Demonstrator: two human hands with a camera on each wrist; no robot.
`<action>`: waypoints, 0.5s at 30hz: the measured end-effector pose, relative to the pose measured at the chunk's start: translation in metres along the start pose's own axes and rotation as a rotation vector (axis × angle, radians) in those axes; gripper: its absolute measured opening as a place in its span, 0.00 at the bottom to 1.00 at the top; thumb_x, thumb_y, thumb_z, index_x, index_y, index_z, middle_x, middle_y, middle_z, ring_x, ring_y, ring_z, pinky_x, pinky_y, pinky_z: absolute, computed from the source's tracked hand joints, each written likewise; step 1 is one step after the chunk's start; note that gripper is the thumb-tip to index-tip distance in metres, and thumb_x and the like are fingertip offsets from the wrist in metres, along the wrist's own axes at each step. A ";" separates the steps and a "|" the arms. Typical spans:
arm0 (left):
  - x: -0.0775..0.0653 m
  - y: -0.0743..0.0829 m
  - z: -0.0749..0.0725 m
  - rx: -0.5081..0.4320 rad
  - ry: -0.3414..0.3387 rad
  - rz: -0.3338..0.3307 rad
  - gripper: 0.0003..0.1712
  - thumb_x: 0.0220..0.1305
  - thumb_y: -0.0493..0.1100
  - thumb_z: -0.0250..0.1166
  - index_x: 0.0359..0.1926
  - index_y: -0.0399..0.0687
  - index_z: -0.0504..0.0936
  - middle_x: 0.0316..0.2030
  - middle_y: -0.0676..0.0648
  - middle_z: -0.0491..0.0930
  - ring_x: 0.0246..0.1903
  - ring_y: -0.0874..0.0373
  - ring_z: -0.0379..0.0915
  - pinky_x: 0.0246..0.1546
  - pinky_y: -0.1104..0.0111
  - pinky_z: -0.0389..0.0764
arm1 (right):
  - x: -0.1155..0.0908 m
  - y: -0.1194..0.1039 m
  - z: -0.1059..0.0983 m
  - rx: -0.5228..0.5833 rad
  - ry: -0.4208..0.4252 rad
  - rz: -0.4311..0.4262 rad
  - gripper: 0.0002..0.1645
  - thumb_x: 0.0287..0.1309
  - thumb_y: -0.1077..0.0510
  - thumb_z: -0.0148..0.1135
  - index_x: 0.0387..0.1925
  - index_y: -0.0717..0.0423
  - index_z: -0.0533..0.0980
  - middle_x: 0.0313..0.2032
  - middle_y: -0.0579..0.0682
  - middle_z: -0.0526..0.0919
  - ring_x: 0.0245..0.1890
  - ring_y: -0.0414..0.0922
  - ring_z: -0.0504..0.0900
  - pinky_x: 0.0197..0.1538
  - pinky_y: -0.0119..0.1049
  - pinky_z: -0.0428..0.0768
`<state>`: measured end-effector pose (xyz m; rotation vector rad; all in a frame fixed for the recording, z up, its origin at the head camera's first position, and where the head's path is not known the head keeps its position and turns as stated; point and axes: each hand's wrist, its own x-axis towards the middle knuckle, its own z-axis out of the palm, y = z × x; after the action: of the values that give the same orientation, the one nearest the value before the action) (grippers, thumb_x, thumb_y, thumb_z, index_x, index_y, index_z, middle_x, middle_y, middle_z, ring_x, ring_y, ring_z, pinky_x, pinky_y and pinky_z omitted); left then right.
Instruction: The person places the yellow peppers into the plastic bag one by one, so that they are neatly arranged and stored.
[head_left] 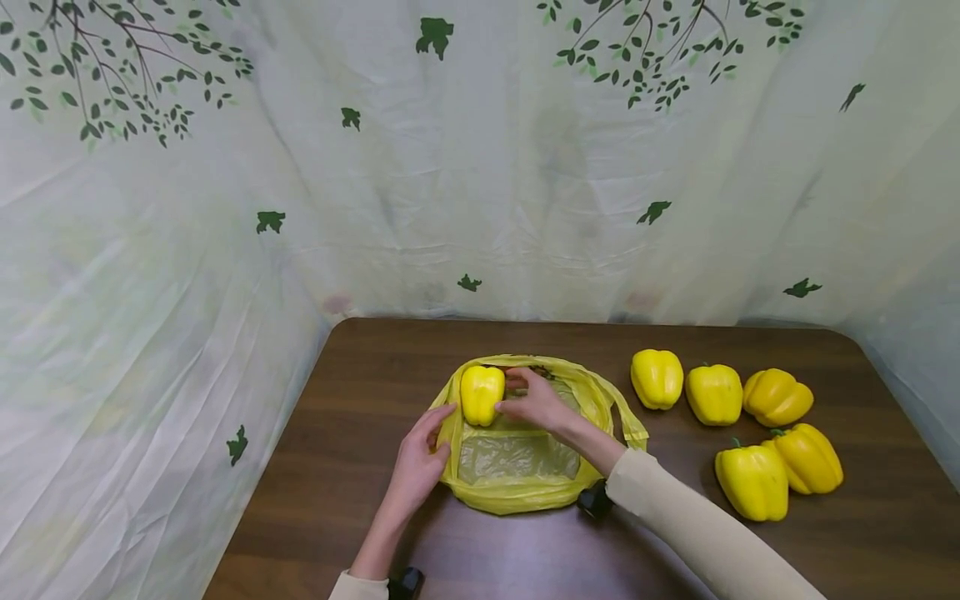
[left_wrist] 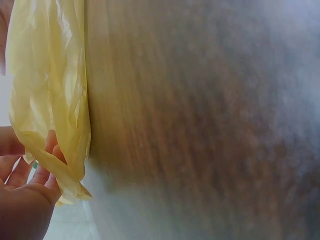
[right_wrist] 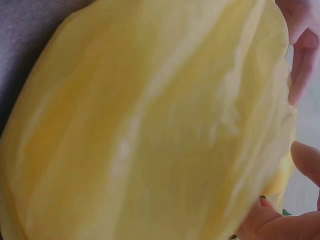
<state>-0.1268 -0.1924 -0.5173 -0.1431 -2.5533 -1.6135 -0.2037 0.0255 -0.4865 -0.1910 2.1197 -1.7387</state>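
Note:
On the table lies a yellow plastic bag (head_left: 517,500), its mouth spread wide and facing up. A yellow bell pepper (head_left: 482,396) stands inside it near the left rim. My right hand (head_left: 538,404) reaches over the bag and holds the pepper's right side, thumb in front; in the right wrist view the bag's side hides much of the hand (right_wrist: 285,222). At the left rim, my left hand (head_left: 420,462) has its fingers bent at the bag's edge. In the left wrist view a strip of plastic crosses the fingers of this hand (left_wrist: 27,200).
To the right of the bag are several yellow bell peppers: three in the back row, with one (head_left: 714,394) in its middle, and a front pair (head_left: 752,483). The brown wooden table (head_left: 352,375) ends at a white leaf-print curtain (head_left: 517,208).

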 end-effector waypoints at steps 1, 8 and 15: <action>0.000 0.001 0.000 0.001 0.001 -0.001 0.33 0.53 0.20 0.59 0.60 0.43 0.79 0.59 0.48 0.76 0.52 0.53 0.72 0.49 0.60 0.74 | -0.001 0.000 -0.001 0.006 -0.006 0.000 0.41 0.56 0.65 0.68 0.68 0.67 0.61 0.61 0.67 0.70 0.51 0.57 0.79 0.46 0.43 0.82; -0.001 0.004 -0.001 0.018 -0.006 0.004 0.31 0.54 0.21 0.60 0.60 0.42 0.79 0.58 0.48 0.76 0.49 0.52 0.73 0.46 0.59 0.75 | -0.014 -0.003 -0.008 0.004 -0.054 -0.007 0.39 0.61 0.61 0.66 0.70 0.63 0.60 0.64 0.66 0.68 0.58 0.60 0.75 0.49 0.47 0.80; -0.002 0.003 -0.002 0.016 0.000 0.017 0.31 0.54 0.21 0.60 0.59 0.42 0.80 0.57 0.48 0.77 0.47 0.53 0.73 0.43 0.66 0.75 | -0.026 -0.006 -0.014 0.005 -0.056 -0.003 0.39 0.61 0.62 0.65 0.70 0.64 0.60 0.64 0.65 0.68 0.57 0.58 0.76 0.48 0.45 0.81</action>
<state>-0.1243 -0.1933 -0.5137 -0.1628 -2.5575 -1.5864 -0.1865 0.0462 -0.4732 -0.2383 2.0760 -1.7204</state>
